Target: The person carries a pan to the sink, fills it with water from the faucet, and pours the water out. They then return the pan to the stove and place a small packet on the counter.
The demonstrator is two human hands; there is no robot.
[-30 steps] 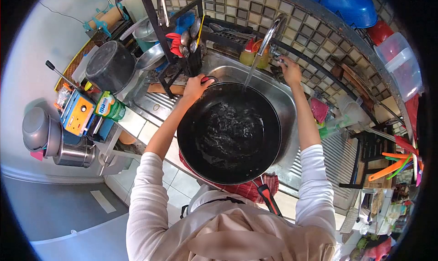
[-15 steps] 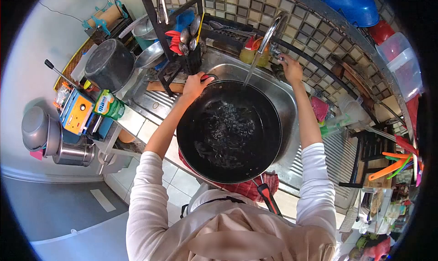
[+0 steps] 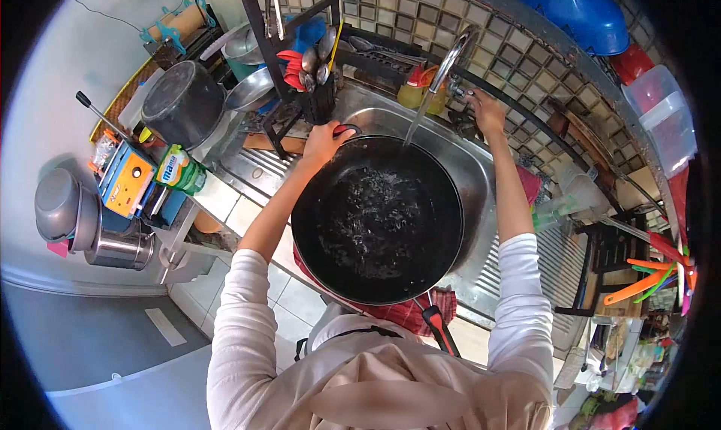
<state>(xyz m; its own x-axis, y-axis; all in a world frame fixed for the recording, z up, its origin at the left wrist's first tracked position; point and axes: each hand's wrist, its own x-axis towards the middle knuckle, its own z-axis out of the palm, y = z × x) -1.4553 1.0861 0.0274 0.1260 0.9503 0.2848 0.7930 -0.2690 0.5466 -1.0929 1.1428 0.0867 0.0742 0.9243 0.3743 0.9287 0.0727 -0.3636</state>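
A big black wok (image 3: pixel 375 220) sits over the steel sink (image 3: pixel 469 167) with water sloshing inside it. My left hand (image 3: pixel 323 143) grips the wok's far rim by its small red loop handle. My right hand (image 3: pixel 487 111) is closed on the tap handle beside the curved chrome faucet (image 3: pixel 449 58). A thin stream of water (image 3: pixel 413 126) falls from the spout into the wok. The wok's long red-and-black handle (image 3: pixel 439 326) points back toward my body.
A black utensil holder with spoons (image 3: pixel 312 77) stands behind the sink, next to a black pot (image 3: pixel 184 103) and metal bowls. Soap bottles (image 3: pixel 417 92) are at the faucet's base. A ribbed steel drainboard (image 3: pixel 559 261) lies right. An orange-blue appliance (image 3: pixel 124 178) and steel pots sit left.
The water stream has thinned. The wok shifted slightly and the water inside it keeps sloshing. Both hands stay where they were.
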